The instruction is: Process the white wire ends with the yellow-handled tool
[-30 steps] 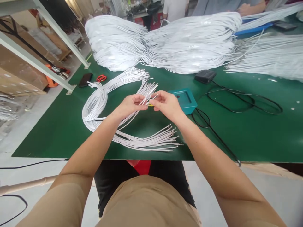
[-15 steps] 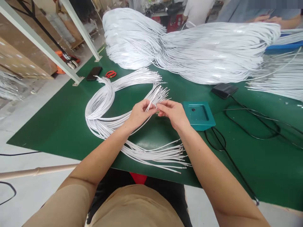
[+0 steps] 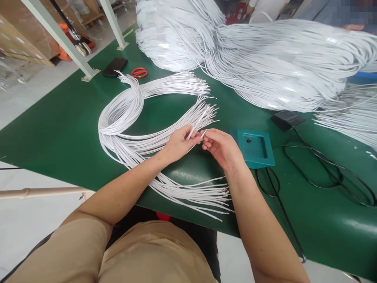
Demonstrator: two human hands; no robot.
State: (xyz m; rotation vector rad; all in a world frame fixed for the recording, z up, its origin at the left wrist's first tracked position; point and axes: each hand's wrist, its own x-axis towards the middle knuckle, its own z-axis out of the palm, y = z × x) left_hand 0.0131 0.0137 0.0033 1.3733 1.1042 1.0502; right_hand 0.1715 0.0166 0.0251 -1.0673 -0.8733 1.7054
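My left hand is closed around a few thin white wires from the looped bundle lying on the green table. My right hand pinches the stripped tip of one white wire just beside the left fingers. The bundle's loose ends fan out behind my hands and below my wrists near the table's front edge.
A teal box sits right of my right hand, with black cables and a black pedal beyond. Large heaps of white wire fill the back. Red scissors and a black phone lie at the far left.
The view has shifted, so the table sits differently in frame. My hands stay together at the wire ends; the right fingers have separated one wire tip from the held bunch.
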